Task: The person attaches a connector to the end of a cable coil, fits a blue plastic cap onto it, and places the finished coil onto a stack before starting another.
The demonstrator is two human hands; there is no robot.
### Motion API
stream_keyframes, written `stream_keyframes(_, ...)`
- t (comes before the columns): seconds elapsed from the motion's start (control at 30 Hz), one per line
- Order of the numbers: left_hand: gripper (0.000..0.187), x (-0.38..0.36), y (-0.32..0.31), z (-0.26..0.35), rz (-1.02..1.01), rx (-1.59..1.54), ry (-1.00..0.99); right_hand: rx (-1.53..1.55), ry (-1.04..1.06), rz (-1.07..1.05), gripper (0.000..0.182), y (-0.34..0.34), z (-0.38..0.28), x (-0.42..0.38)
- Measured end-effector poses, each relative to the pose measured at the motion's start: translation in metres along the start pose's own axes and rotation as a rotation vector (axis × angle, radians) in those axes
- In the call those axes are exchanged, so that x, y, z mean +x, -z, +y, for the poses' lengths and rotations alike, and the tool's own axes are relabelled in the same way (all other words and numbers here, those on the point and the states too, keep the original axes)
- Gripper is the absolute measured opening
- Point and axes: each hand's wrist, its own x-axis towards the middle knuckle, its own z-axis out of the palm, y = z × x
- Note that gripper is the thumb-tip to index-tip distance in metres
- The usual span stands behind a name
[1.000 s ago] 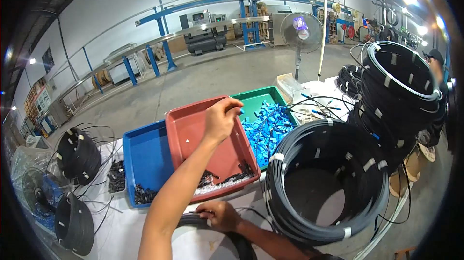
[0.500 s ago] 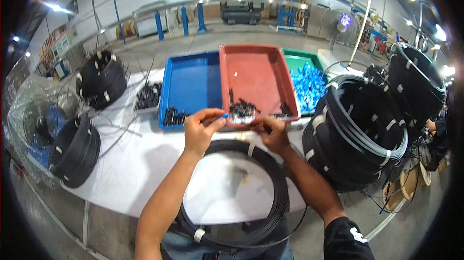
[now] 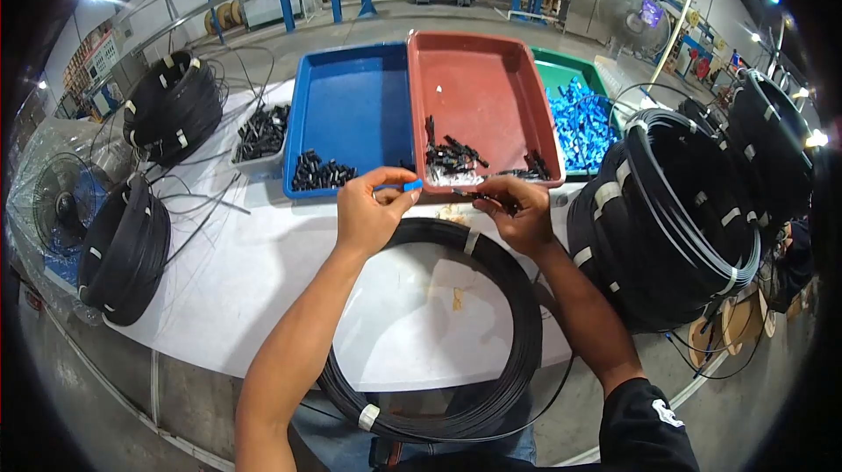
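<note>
My left hand (image 3: 373, 213) pinches a small blue piece (image 3: 412, 185) between thumb and fingers, just in front of the trays. Close by on the right, my right hand (image 3: 516, 211) has its fingers closed on a thin black piece (image 3: 465, 195) whose tip points toward the blue one. The two pieces are apart. Below both hands lies a large coil of black cable (image 3: 524, 314), bound with white tape, over the table's front edge. Beyond the hands, the red tray (image 3: 482, 77) holds black parts (image 3: 452, 156) and whitish bits.
A blue tray (image 3: 351, 95) with black parts stands left of the red one; a green tray (image 3: 548, 68) with blue pieces (image 3: 581, 125) stands right. More cable coils (image 3: 171, 108) flank the white table (image 3: 219, 296) on both sides. At the far right, part of another person (image 3: 796, 261) shows.
The camera view has tilted down, so the trays and background appear higher. My hands remain close together, with the blue piece still in my left fingers and more of it visible.
</note>
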Motion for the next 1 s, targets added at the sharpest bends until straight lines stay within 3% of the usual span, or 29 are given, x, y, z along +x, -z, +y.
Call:
stream_keyframes(0.13,0.015,-0.004,-0.003,0.006,0.007,-0.182,-0.005,-0.031,0.127,-0.062,0.018,-0.001,-0.007,0.001)
stream_keyframes(0.27,0.018,-0.004,-0.009,0.009,-0.134,-0.274,0.027,-0.085,0.11,-0.078,0.02,0.005,-0.018,0.004)
stream_keyframes(0.37,0.018,-0.01,-0.012,0.009,-0.264,-0.459,0.144,-0.073,0.119,-0.106,0.019,0.002,-0.02,0.006)
stream_keyframes(0.5,0.019,-0.014,-0.014,0.013,-0.282,-0.544,0.149,-0.075,0.175,-0.162,0.017,-0.004,-0.019,0.005)
stream_keyframes(0.57,0.019,-0.014,-0.014,0.017,-0.293,-0.584,0.276,-0.072,0.135,-0.224,0.017,0.001,-0.019,0.004)
stream_keyframes(1.0,0.017,-0.018,-0.016,0.016,-0.356,-0.578,0.174,-0.147,0.297,-0.255,0.025,-0.001,-0.019,0.008)
